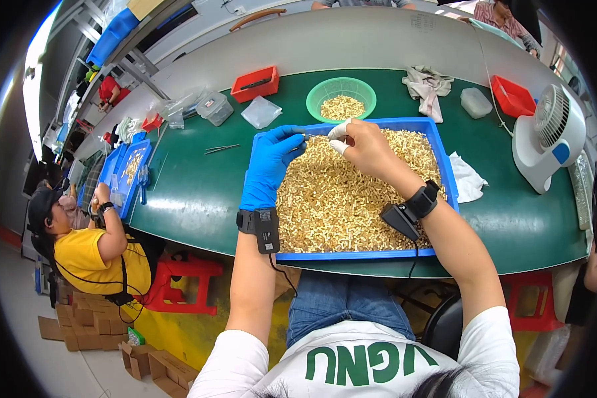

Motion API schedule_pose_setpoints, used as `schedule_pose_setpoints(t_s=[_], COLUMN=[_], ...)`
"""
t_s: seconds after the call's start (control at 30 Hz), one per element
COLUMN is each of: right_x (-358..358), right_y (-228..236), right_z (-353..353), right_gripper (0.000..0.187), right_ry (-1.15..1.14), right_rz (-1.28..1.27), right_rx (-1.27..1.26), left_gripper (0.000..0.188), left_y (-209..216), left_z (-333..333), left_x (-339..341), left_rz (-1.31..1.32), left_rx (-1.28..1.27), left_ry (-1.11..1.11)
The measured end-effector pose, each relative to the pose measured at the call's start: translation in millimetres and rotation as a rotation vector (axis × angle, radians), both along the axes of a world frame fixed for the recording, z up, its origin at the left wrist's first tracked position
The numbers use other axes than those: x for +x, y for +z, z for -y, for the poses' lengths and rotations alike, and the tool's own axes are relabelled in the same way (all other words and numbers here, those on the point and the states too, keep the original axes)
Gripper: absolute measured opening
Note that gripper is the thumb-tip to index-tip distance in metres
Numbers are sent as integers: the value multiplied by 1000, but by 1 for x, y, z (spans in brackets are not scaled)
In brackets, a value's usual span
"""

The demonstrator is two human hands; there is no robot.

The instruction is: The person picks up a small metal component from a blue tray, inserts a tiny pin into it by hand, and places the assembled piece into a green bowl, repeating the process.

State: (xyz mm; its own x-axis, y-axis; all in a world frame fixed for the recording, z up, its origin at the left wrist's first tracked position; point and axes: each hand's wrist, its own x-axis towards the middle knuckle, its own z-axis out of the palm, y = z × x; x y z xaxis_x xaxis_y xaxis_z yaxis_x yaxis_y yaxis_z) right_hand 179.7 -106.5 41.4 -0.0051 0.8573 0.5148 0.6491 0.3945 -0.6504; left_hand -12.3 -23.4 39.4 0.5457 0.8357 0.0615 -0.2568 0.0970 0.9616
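Left hand (270,166), blue-gloved, pinches tweezers (306,135); right hand (365,147), bare with taped fingertips, pinches a small tan part (330,136) at the tweezer tip, above the far edge of the blue tray (351,255). Tray sits mid-worktop (199,192), heaped with like parts. Judged light, stiff, easily dropped; best gripped across its body. Green bowl (341,98) lies beyond.

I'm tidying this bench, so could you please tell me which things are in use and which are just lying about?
In use: left hand, right hand, tweezers, blue tray, small brass parts.
Lying about: green bowl, red bin, rag, fan.
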Motion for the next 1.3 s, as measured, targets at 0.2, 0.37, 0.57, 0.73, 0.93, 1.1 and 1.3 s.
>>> schedule_pose_setpoints(t_s=[0.2, 0.37, 0.57, 0.73, 0.93, 1.1, 1.3], right_x=[-1, 1, -1, -6, -5, -1, -6], right_y=[-1, -5, 0, 3, -2, -7, -1], right_z=[-1, -3, -2, -2, -5, -6, -6], right_gripper=[13, 13, 15, 17, 20, 21, 22], right_ry=[10, 12, 42, 27, 124, 113, 185], right_rz=[17, 61, -104, -270, -331, -355, -502], right_rx=[6, 52, -205, -340, -260, -248, -430], left_gripper=[15, 15, 18, 25, 30, 18, 15], left_y=[-1, 0, 4, 8, 7, 3, 1], left_z=[2, 3, 9, 16, 13, 11, 7], left_x=[1, 3, 7, 13, 14, 12, 12], left_rz=[8, -187, -230, -184, -30, 22, -211], left_rx=[7, 240, 353, 324, 196, -22, 258], left_ry=[-32, 50, -33, 26, 39, 47, 73])
